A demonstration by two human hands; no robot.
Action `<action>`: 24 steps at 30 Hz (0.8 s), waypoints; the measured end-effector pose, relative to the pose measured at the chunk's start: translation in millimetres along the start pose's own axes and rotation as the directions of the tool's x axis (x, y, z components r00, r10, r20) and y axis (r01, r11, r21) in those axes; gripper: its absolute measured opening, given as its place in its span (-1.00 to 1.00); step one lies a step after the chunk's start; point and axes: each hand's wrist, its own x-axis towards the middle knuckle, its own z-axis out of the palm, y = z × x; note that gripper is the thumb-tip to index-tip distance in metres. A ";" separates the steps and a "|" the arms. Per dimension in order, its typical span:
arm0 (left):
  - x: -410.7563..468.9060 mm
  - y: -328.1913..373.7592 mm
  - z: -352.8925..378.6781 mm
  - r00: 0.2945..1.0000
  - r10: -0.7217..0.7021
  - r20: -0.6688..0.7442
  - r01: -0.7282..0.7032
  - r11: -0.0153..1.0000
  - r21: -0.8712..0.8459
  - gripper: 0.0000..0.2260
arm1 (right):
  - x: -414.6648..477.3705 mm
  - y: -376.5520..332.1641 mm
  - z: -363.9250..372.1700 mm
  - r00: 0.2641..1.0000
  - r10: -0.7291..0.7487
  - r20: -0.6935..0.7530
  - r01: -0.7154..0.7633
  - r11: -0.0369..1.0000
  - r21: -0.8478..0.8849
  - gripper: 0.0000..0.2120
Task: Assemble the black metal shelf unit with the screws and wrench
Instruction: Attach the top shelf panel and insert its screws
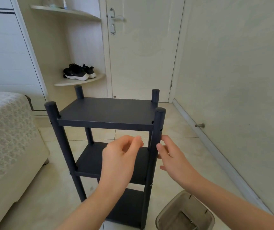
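While the shelf (106,112) stands upright on the floor (177,123), the right hand (171,155) spreads slack fingers at its near right post (158,125) and the left hand (121,156) curls, any hold unclear.

Tiled floor (179,128) under black shelf unit (106,112), brown bin (171,211) just beside.

Three-tier black metal shelf unit (89,161) upright just beyond both hands, left hand (121,156) fingers curled, fingertips blurred, below the top tier (106,112), right hand (171,156) spread, thumb against the front right post (157,127), grey bin (172,205) beneath right forearm, bed (5,130) left of the left hand.
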 end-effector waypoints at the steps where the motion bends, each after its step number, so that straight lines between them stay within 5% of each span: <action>1: 3.9 -0.8 2.6 0.994 -0.104 0.041 0.106 0.993 -0.057 -0.82 | 0.3 0.2 0.8 1.000 0.000 0.001 0.000 1.000 -0.003 -0.83; 5: 19.0 -3.9 8.0 0.926 -0.314 0.212 0.370 0.869 -0.328 -0.63 | 0.6 2.7 4.7 1.000 0.002 -0.007 -0.002 1.000 -0.004 -0.82; 13: 31.8 6.2 33.2 0.853 -0.367 0.370 0.520 0.656 -0.547 -0.43 | -3.2 -1.0 0.1 1.000 0.004 0.009 -0.004 1.000 0.017 -0.82; 16: 38.6 8.6 38.5 0.837 -0.426 0.344 0.546 0.604 -0.580 -0.50 | -3.9 1.0 -3.2 1.000 0.010 0.021 -0.010 1.000 0.021 -0.87; 24: 42.1 2.4 41.4 0.855 -0.446 0.265 0.515 0.666 -0.540 -0.72 | -3.8 -0.8 -9.6 0.998 0.065 0.020 -0.067 0.991 0.120 -0.79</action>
